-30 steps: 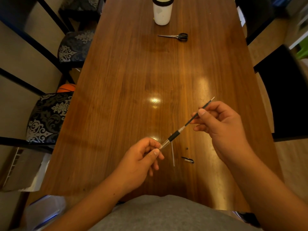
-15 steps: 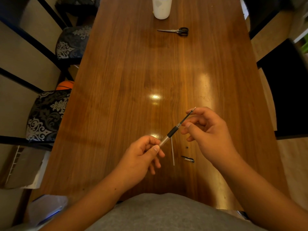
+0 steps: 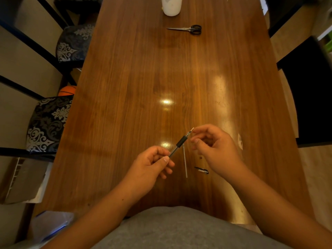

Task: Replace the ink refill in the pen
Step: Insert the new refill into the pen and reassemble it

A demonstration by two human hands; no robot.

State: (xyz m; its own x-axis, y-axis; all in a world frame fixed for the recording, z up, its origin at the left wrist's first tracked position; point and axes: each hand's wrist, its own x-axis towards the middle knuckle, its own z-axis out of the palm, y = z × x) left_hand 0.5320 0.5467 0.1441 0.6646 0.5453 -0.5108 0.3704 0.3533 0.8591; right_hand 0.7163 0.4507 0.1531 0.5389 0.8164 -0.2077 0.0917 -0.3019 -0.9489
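My left hand (image 3: 152, 166) pinches the lower end of the pen barrel (image 3: 177, 146), which has a clear body and a black grip and points up to the right. Only a short tip of the refill (image 3: 191, 130) sticks out of the barrel's far end. My right hand (image 3: 213, 146) hovers just right of that tip, fingers curled and loosely apart; whether a fingertip touches the refill I cannot tell. A thin pale refill (image 3: 185, 162) lies on the table below the barrel. A small black pen part (image 3: 201, 170) and a tiny dark piece (image 3: 202, 156) lie beside it.
The long wooden table (image 3: 125, 105) carries black-handled scissors (image 3: 186, 29) and a white cup (image 3: 171, 6) at the far end. Patterned chairs (image 3: 48, 123) stand on the left, a dark chair (image 3: 312, 97) on the right.
The dark refill has slid almost fully into the barrel as my right hand moved toward my left. My right fingers have eased off it.
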